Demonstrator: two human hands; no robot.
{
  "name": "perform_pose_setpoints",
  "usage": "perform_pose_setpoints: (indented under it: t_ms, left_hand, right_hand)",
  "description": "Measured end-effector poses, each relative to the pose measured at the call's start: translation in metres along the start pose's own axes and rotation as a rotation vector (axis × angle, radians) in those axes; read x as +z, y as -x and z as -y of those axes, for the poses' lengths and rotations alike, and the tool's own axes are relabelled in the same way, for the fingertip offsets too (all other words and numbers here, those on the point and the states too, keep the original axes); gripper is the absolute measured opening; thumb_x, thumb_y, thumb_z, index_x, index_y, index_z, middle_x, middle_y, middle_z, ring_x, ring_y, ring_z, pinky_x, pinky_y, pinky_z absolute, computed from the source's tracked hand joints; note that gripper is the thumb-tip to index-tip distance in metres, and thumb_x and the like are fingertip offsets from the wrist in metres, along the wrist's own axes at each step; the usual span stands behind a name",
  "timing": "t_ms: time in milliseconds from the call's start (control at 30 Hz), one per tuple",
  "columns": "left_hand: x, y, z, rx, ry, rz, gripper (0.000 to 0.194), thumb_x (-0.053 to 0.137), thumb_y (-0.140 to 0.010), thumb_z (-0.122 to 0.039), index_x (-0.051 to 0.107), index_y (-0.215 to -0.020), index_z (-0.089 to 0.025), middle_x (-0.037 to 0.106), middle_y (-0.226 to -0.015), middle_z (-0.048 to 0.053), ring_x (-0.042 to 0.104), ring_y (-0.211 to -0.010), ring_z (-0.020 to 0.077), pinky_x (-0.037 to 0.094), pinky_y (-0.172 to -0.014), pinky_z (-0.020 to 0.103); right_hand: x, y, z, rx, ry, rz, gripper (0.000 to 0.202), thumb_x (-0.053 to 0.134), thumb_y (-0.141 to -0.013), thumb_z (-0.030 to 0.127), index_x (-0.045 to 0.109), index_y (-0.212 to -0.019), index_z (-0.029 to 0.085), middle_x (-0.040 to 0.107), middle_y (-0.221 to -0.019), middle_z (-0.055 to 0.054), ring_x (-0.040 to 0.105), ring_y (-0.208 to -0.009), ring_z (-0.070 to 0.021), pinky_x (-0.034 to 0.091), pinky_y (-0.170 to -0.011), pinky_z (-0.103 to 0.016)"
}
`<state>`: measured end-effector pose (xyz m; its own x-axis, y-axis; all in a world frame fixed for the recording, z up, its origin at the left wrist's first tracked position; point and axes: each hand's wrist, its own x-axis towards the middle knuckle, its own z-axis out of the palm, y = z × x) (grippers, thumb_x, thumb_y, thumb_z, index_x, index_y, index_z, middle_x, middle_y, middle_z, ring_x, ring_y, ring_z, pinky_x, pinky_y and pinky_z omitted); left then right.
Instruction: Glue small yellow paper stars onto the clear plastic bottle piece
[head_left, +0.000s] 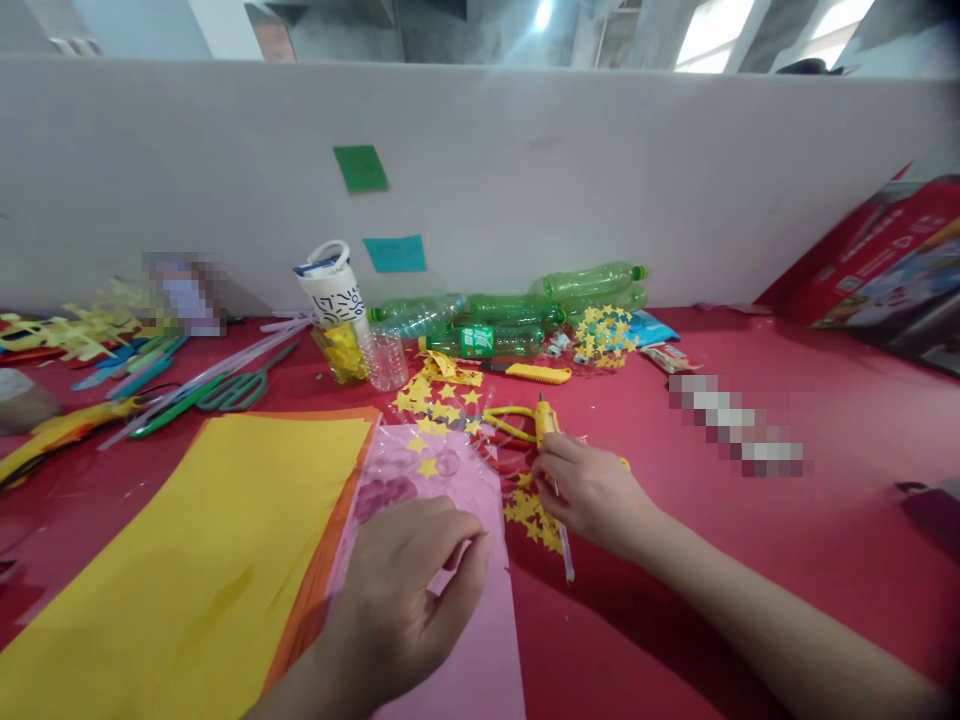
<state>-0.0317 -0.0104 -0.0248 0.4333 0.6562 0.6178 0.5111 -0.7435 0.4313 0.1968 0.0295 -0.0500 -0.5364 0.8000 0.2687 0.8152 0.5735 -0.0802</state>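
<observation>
the right hand's (589, 485) fingers wrap round a yellow glue gun (546, 420), its nozzle (541, 399) jutting beyond them towards twelve o'clock. just beside, at eight o'clock, lie yellow stars (534, 514); past those the left hand (420, 590) curls, whether pinching anything cannot be told. farther out, towards eleven, a bottle's (517, 342) green label (477, 342) has blurred, unreadable white lettering.

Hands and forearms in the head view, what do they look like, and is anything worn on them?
The left hand and right hand are bare: no glove, ring, watch or bracelet shows. The left forearm and right forearm show no sleeve as far as the picture reaches.
</observation>
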Motion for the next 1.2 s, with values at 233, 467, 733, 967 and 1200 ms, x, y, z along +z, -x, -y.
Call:
perform_pose_setpoints:
  t_ms: [233, 467, 733, 967, 1200]
  left_hand:
    - [0.004, 0.002, -0.002, -0.143, 0.112, 0.119, 0.010, 0.052, -0.084, -0.011, 0.056, -0.086, -0.020, 0.055, -0.068, -0.002, 0.049, -0.060, 0.0114, 0.035, -0.058, 0.026]
    - [0.007, -0.007, -0.021, -0.624, 0.655, 0.373, 0.033, 0.042, -0.091, -0.037, 0.056, -0.066, -0.020, 0.052, -0.056, -0.002, 0.046, -0.053, 0.0104, 0.034, -0.049, 0.022]
    - [0.010, -0.009, -0.026, -0.765, 0.772, 0.321, 0.019, 0.052, -0.082, -0.026, 0.050, -0.065, -0.020, 0.042, -0.054, -0.005, 0.039, -0.050, 0.0089, 0.030, -0.047, 0.022]
    - [-0.003, -0.004, -0.007, -0.442, 0.305, 0.130, 0.012, 0.044, -0.091, -0.023, 0.050, -0.080, -0.022, 0.045, -0.065, -0.004, 0.043, -0.058, 0.0103, 0.034, -0.054, 0.024]
    - [-0.015, -0.015, 0.002, -0.486, 0.321, -0.047, 0.015, 0.045, -0.091, -0.027, 0.052, -0.079, -0.021, 0.044, -0.061, -0.004, 0.043, -0.055, 0.0097, 0.037, -0.051, 0.022]
  right_hand:
    - [-0.020, 0.008, 0.006, 0.036, -0.345, -0.185, 0.013, 0.048, -0.081, 0.009, 0.057, -0.081, 0.018, 0.055, -0.079, -0.003, 0.053, -0.067, -0.0123, 0.043, -0.059, -0.023]
    - [-0.038, 0.025, 0.030, -0.330, 0.065, -0.488, 0.016, 0.056, -0.082, 0.013, 0.064, -0.092, 0.022, 0.065, -0.073, -0.002, 0.060, -0.061, -0.0152, 0.046, -0.053, -0.029]
    - [-0.039, 0.020, 0.021, -0.265, 0.070, -0.458, 0.021, 0.056, -0.082, 0.014, 0.061, -0.101, 0.018, 0.066, -0.082, -0.005, 0.060, -0.069, -0.0174, 0.047, -0.061, -0.031]
    - [-0.022, 0.016, -0.033, 0.327, 0.042, 0.190, 0.024, 0.055, -0.075, 0.019, 0.060, -0.098, 0.018, 0.060, -0.098, -0.009, 0.060, -0.073, -0.0201, 0.040, -0.059, -0.029]
    - [0.002, 0.011, -0.039, 0.362, -0.049, 0.122, 0.035, 0.051, -0.063, 0.006, 0.058, -0.096, 0.012, 0.059, -0.097, -0.012, 0.060, -0.077, -0.0210, 0.041, -0.068, -0.029]
